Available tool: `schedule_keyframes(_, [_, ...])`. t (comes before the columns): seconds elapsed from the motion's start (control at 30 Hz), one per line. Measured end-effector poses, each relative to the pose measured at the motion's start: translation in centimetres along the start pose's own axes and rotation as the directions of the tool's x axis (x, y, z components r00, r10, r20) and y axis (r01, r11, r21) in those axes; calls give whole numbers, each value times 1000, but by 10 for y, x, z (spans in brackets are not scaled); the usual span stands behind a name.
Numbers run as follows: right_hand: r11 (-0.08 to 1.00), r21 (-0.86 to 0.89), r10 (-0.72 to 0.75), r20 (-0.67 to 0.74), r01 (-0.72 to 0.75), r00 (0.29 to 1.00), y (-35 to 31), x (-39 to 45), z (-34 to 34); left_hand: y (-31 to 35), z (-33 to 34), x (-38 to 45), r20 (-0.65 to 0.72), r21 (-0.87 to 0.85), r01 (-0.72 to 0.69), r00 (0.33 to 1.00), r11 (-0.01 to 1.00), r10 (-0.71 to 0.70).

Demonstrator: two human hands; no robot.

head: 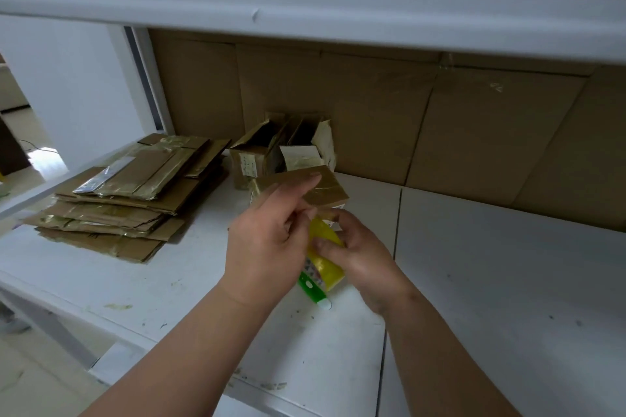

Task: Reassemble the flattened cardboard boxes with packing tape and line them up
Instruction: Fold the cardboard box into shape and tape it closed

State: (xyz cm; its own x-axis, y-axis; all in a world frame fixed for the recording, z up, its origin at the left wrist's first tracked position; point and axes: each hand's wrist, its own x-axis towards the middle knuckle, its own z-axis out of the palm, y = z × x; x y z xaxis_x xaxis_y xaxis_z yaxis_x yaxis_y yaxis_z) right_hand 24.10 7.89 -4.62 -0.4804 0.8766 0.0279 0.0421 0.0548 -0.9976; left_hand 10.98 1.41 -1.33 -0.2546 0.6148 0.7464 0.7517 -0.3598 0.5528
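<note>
Holding the yellow tape roll (326, 254) in front of you, your right hand (364, 256) curls its fingers (327, 244) round the roll's rim to steady it, while your left hand (271, 244) pinches at the roll's top edge, probably to lift the free tape end. A green-handled tool (313, 289) shows just below the roll; whether a hand grips it or it lies on the desk (508, 298) cannot be told.

Just beyond your hands stands the small box (301, 188) in work, its upper flap folded over, close enough that pulled tape reaches it directly. Behind it, two assembled boxes (281, 149) stand side by side against the cardboard backing (406, 112), open flaps up, forming the start of the line.

To your left, the stack of flattened boxes (132, 193) lies on the desk, well apart from the built ones, so that supply and finished work stay separate.

The desk is white, scuffed and marked with small debris. A white shelf (305, 10) overhangs the work area. A white partition (78, 85) closes the left side.
</note>
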Motion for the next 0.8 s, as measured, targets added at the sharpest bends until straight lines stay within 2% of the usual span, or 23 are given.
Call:
schedule_keyframes(0.1, [970,244,-7,26,0,1000,-2,-3,-12,9,0,7,-2,-172,121,992,978,-124])
schedule_keyframes(0.17, [967,252,-31,12,27,999,-5,-5,-16,10,1,12,5,-229,211,976,950,-216])
schedule_keyframes(0.27, [981,190,-15,-64,27,998,-6,-7,-21,5,3,13,1,-179,201,979,963,-204])
schedule_keyframes(0.33, [994,113,18,-140,-2,990,-3,-7,-26,-2,6,11,12,-99,151,989,984,-150])
schedule_keyframes(0.43, [998,-58,11,-183,-22,983,0,-7,-31,-18,13,2,31,147,77,996,986,-82])
schedule_keyframes(0.5, [986,-164,1,-180,-31,984,0,-6,-33,-24,18,-6,49,243,73,995,967,-88])
schedule_keyframes(0.63, [965,-251,12,-256,-78,967,5,-3,-41,-34,21,-4,108,348,85,986,934,-130])
schedule_keyframes(0.73, [966,-234,32,-303,-107,952,10,-1,-49,-45,19,10,262,587,-2,947,809,-187])
schedule_keyframes(0.8, [975,-186,55,-313,-118,948,12,1,-50,-52,19,16,359,669,-47,894,742,-267])
